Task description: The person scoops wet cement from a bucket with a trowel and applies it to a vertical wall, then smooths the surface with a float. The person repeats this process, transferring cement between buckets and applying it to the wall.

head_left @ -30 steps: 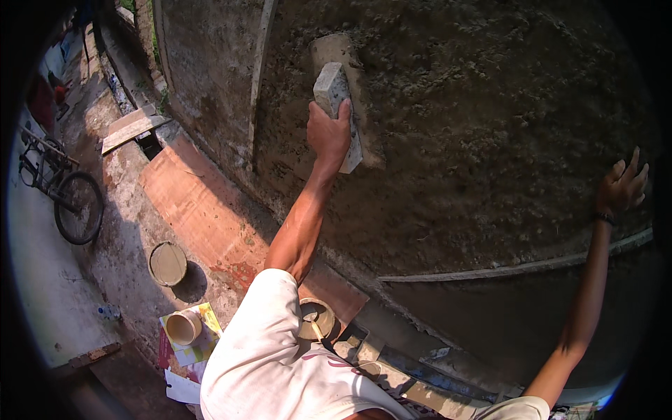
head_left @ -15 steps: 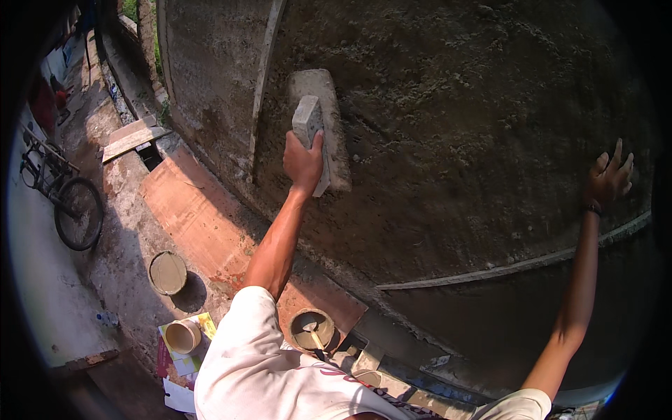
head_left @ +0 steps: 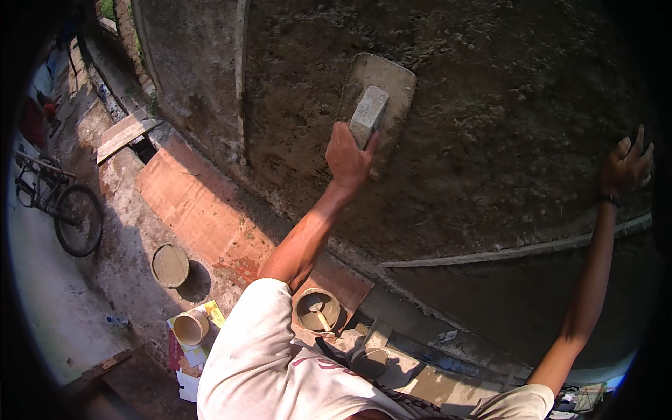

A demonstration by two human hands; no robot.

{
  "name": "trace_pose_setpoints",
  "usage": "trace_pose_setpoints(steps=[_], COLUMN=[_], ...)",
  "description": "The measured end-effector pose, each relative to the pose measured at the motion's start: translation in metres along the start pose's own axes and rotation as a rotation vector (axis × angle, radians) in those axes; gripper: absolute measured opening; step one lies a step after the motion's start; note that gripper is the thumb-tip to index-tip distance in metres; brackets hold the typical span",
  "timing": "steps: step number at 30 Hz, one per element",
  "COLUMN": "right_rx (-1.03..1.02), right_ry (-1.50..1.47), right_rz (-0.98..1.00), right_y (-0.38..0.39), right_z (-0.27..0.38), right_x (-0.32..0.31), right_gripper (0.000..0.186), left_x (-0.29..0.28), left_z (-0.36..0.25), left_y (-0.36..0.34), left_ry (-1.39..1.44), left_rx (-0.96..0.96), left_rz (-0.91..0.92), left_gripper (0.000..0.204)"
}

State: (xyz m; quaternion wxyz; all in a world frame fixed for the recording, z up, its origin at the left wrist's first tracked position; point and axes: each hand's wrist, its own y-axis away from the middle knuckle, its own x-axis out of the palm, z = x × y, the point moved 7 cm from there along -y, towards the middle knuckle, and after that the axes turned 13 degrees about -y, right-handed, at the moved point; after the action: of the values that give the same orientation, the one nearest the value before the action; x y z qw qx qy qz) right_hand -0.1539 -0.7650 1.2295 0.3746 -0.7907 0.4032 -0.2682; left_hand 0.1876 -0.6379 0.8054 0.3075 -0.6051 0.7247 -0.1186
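Note:
My left hand [head_left: 348,155] is closed round the block handle of a plastering float [head_left: 397,75]. The float's broad, rounded plate lies against the rough, wet-looking grey wall [head_left: 483,154], tilted with its top toward the right. Part of its lower end is hidden behind my hand. Far to the right, my right hand [head_left: 626,168] is open, fingers spread, at the wall's surface and holding nothing. A thin upright strip [head_left: 241,77] stands on the wall left of the float, and a long strip [head_left: 504,257] crosses it lower down.
Beside the wall's foot lies a reddish board [head_left: 199,203]. A bucket of grey mortar [head_left: 170,266], a pale tub [head_left: 190,327] and a bucket with a trowel [head_left: 308,304] stand on the ground. A bicycle [head_left: 70,210] leans at the left wall.
My left hand has moved the float rightward across the wall, away from the upright strip, and turned it clockwise. My right hand stays open at the wall; the view has shifted slightly.

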Motion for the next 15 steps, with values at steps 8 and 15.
trace_pose_setpoints(steps=[8, 15], right_rx=[0.0, 0.038], right_ry=[0.006, -0.005], right_rz=[0.039, 0.059], right_y=[-0.007, -0.002], right_z=[-0.007, -0.003], right_x=[0.003, 0.003], right_gripper=[0.047, 0.047], left_x=[0.038, -0.043], left_z=[0.01, 0.102], left_y=[0.134, -0.003], left_ry=[-0.013, 0.149], left_rx=[0.309, -0.439], left_rz=[0.323, -0.072], left_gripper=[0.053, 0.048])
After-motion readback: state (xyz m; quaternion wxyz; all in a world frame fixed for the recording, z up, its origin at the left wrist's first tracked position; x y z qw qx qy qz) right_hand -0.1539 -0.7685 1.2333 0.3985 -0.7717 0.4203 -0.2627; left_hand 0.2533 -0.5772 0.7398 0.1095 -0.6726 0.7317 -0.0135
